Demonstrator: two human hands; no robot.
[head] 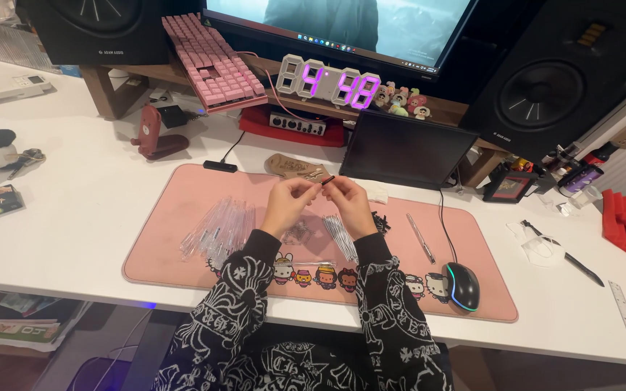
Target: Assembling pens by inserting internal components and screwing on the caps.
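Left hand (288, 205): raised above the pink desk mat (175, 217), fingers pinched shut on the near end of a thin dark pen part (327, 179).

Right hand (349, 205): level with the left and almost touching it, fingertips closed round the same part. What it grips beyond that is too small to tell.

Pen part: held between both hands, clear of the mat. Its long axis runs left to right, tilted slightly up toward the right hand, where the dark tip shows.

Clear pen barrels (219, 228): loose heap on the mat, left of and below the left hand, which is the nearer.

Thin refills (340, 233): bundle on the mat just under the right wrist.

Small dark pieces (380, 219): scattered just right of the right hand.

Finished pen (421, 237): alone, farther right.

Mouse (462, 286): at the mat's right edge.
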